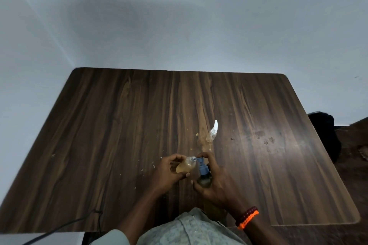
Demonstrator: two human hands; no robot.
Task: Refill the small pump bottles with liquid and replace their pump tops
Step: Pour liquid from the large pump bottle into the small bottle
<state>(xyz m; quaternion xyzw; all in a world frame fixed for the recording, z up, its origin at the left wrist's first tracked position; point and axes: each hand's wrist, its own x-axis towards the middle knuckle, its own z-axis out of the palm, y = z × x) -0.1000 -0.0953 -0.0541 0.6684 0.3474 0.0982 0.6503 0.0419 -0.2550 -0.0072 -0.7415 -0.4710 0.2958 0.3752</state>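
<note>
Small open bottle (184, 166), part-filled with amber liquid, tilted above the near-centre of the table (99, 125), left hand (169, 173) fingers curled round it. Right hand (214, 182) grips the dark dispenser bottle (204, 179), its blue pump spout (197, 159) at the small bottle's mouth. A second small bottle (211, 135) with white pump top stands farther back, apart.

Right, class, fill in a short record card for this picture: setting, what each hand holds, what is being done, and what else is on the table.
setting: dark wooden table against a pale wall
left hand: holds a small clear bottle, tilted, part full of yellowish liquid, its top off
right hand: grips a larger dark bottle with a blue pump
action: pump spout meets the small bottle's open neck
also on table: a second small bottle standing beyond the hands with its white pump top on; scattered crumbs
right wrist: orange and red bracelets
</note>
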